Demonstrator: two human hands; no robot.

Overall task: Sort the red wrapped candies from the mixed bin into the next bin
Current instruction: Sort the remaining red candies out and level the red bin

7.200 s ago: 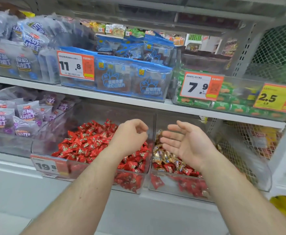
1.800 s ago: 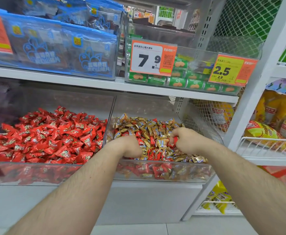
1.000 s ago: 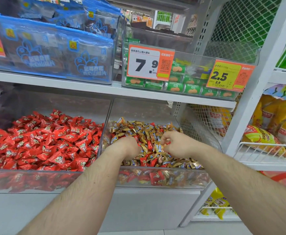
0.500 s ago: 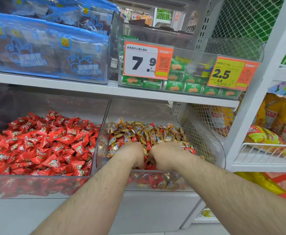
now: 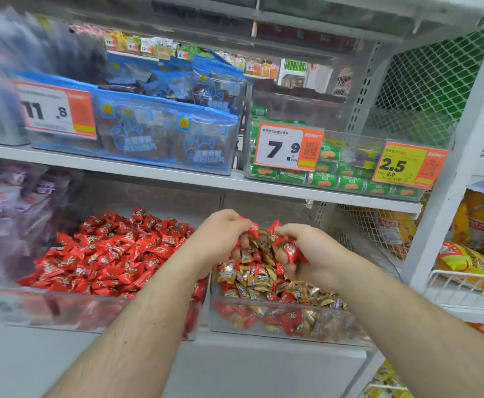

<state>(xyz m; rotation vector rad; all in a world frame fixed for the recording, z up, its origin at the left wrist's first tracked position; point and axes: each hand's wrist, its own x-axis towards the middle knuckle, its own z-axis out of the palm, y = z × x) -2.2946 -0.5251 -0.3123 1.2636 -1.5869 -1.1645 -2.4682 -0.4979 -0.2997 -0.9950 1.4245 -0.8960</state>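
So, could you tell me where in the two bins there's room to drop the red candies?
The red bin has bare space along its back, between the red pile and the rear wall. The mixed bin is crowded: left hand and right hand hold candies above its heap.

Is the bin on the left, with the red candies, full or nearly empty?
Quite full: the left bin holds a heaped pile of red candies across its width.

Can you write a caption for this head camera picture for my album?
Both hands lift candies above the mixed bin.
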